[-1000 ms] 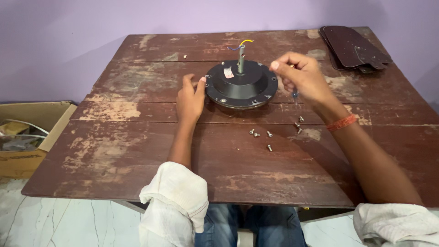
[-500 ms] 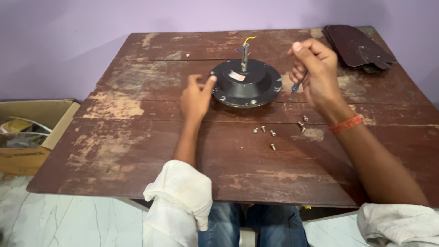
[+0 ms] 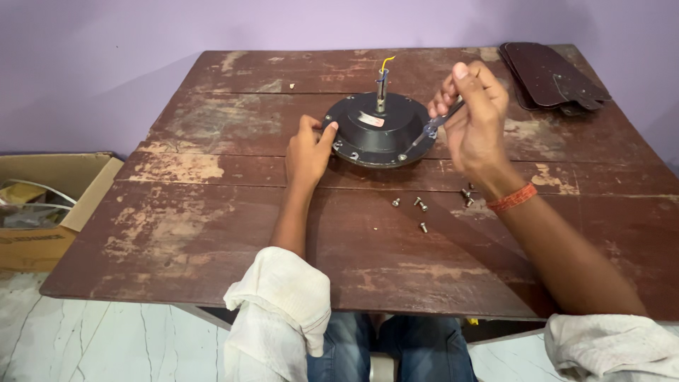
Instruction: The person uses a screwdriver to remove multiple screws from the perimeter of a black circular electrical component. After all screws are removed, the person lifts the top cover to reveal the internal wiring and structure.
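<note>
I am working at a worn wooden worktop (image 3: 212,233) that fills most of the frame. One black round fan motor housing (image 3: 378,131) is sitting in the upper middle, with one short shaft (image 3: 382,88) standing upright from its centre and a yellow wire (image 3: 387,62) poking out of the top. My left hand (image 3: 309,150) is pressing against the housing's left rim, fingers curled and touching it rather than closing around anything. My right hand (image 3: 474,124) is hovering just right of the housing, its grip closed around one slim screwdriver (image 3: 433,127) whose tip is slanting down towards the housing's right edge.

Below my right hand, in the middle right of the frame, I am counting about six loose screws (image 3: 421,206) scattered on the wood, well apart from the housing; two are small and partly hidden by my wrist, so the count is rough. One orange band (image 3: 512,198) is circling my right wrist.

In the upper right, a stack of dark fan blades (image 3: 552,74) is lying flat; I cannot tell how many. At the left edge, one open cardboard box (image 3: 42,212) is sitting on the floor.
</note>
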